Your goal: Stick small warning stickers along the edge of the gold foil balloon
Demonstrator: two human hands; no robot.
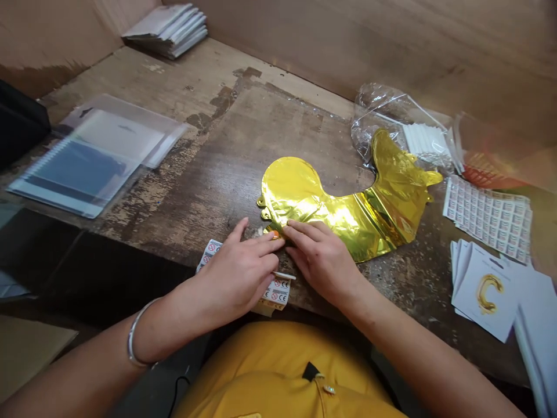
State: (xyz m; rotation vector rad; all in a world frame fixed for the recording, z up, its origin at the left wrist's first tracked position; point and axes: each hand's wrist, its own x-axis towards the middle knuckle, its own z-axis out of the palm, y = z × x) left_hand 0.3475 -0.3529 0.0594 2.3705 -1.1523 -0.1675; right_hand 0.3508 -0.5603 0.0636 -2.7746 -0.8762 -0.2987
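A flat gold foil balloon (343,217), curved like a letter C, lies on the worn wooden table in front of me. My left hand (243,270) has its fingertips closed at the balloon's lower left edge, by a small tab, with one finger lifted away. My right hand (322,258) pinches the same edge from the other side; the fingertips of both hands nearly meet. Just below the left fingers a thin white stick (286,277) pokes out; whether that hand grips it is hidden. Under the left hand lies a sheet of printed CE labels (278,292), partly covered.
Clear plastic sleeves (143,136) lie at left, and a stack of packets (172,29) sits in the back corner. At right are a clear bag with white sticks (424,139), a sticker sheet (489,217) and cards picturing a gold C (487,293).
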